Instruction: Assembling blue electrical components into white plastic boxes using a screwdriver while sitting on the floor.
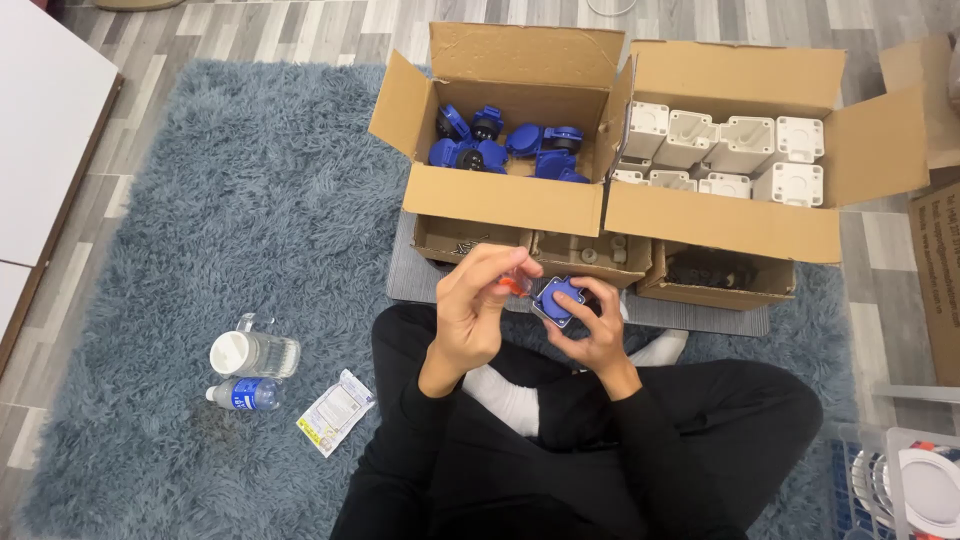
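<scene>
Seated cross-legged on a shaggy grey-blue rug, the person cradles a small square blue plastic socket part in the right hand, fingers closed around its far and right edges, just above the lap. The left hand pinches a small orange-handled tool between thumb and fingertips, its tip meeting the part's left edge. Just beyond stand an open cardboard box of blue socket parts and, to its right, an open cardboard box of white plastic housings. The tool looks likely to slip off the smooth face toward the holding fingers, since the part is braced only in mid-air.
</scene>
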